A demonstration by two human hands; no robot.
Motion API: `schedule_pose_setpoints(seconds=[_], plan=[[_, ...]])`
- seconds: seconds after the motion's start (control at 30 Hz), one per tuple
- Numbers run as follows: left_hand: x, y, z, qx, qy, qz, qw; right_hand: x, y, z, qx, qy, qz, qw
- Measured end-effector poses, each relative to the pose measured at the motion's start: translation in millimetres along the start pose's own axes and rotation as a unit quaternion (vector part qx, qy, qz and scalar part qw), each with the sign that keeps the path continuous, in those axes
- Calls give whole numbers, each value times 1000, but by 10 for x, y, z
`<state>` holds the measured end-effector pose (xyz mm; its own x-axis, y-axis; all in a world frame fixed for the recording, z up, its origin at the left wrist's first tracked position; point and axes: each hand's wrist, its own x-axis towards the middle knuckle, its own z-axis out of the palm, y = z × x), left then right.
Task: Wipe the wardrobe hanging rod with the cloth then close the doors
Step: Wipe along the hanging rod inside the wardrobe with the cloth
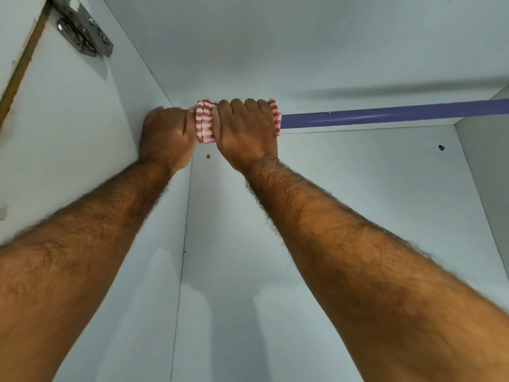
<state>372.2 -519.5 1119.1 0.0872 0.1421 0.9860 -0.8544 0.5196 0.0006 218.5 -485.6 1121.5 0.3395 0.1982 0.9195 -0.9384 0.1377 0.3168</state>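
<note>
Two bare forearms reach up into the wardrobe, both fists wrapped on the rod at its left end.

The right hand [246, 133] has its fingers [237, 104] curled over the red-and-white striped cloth [205, 125], which is wound round the purple hanging rod [385, 117]. The left hand [168, 136] is closed round the rod just beside it, hard against the left side panel [82, 133]; whether it also pins a cloth edge I cannot tell. The rod's bare length runs off to the right wall, seemingly still to be wiped. Likely risks: two hands bearing down on one end could strain the rod in its socket; knuckles may scrape the side panel; a loose wrap could bunch or slip when slid right. The door hinge [82, 31] at the upper left corner shows the door open, so closing is still ahead.
</note>
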Motion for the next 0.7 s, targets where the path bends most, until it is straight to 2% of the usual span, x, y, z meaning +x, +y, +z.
schedule_pose_setpoints(seconds=[0.2, 0.47, 0.6, 0.7], plan=[[-9, -22, 0, 16, -6, 30, 999, -97, 297, 9, -10, 38, -31, 999], [27, -68, -4, 41, -25, 48, 998, -340, 1265, -217, -67, 34, 31, 997], [33, -82, 0, 60, -35, 29, 997, -514, 1801, -334, -93, 18, 74, 993], [59, -15, 2, 67, -60, -23, 996, -565, 2002, -402, -90, 8, 84, 992]])
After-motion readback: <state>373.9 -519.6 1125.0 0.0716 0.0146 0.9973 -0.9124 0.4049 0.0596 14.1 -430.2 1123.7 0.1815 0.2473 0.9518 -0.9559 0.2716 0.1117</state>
